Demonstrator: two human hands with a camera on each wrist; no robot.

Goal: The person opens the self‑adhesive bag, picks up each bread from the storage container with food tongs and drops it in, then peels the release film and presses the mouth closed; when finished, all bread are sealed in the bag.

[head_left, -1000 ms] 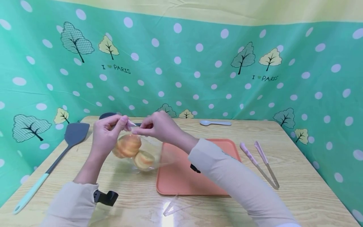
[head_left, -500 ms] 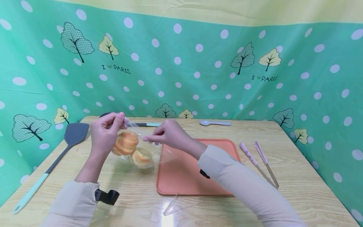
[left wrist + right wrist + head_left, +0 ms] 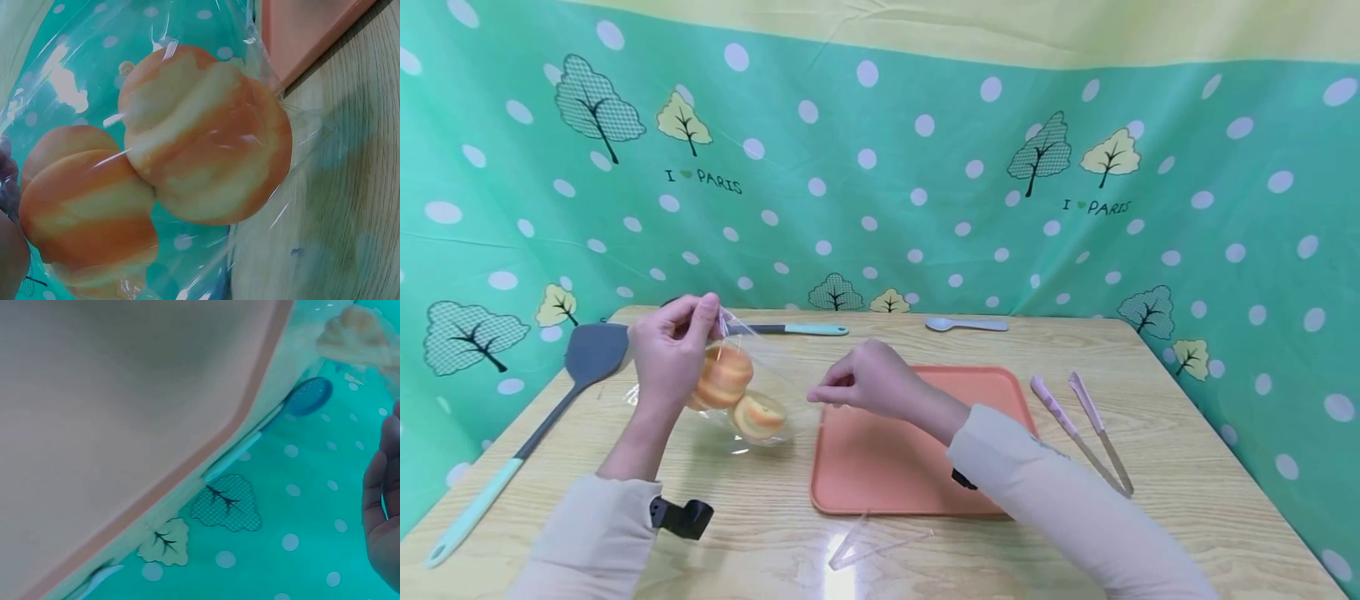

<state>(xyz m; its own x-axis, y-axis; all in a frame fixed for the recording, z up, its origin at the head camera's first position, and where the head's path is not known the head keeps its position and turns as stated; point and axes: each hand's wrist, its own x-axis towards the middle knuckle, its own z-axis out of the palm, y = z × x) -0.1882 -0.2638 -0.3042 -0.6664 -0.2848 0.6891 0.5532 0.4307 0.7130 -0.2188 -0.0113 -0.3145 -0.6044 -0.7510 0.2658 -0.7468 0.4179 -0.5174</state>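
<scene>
My left hand point(image 3: 672, 346) holds up a clear plastic bag point(image 3: 790, 379) by its top edge, pinched between thumb and fingers. My right hand point(image 3: 880, 383) pinches the far end of that edge, which runs taut and slanting down between the hands. Inside the bag are bread rolls: a ridged golden-brown one point(image 3: 726, 377) and a paler one point(image 3: 760, 415) lower down. Close up in the left wrist view, one roll point(image 3: 206, 137) leans against another roll point(image 3: 90, 206) behind glossy film. The right wrist view catches my right fingers at its edge, below a blurred part of the bag.
A coral tray point(image 3: 917, 492) lies under my right forearm. Tongs with pink handles point(image 3: 1086, 433) rest at right, a pale spoon point(image 3: 966, 324) at the back. At left lies a turner point(image 3: 512, 467); a turquoise-handled utensil point(image 3: 816, 329) is behind the bag. A clear V-shaped piece point(image 3: 872, 550) lies in front.
My right hand has moved right and slightly down, away from the left, stretching the bag's edge between them. My left hand has shifted slightly left, and the rolls have moved left with the bag.
</scene>
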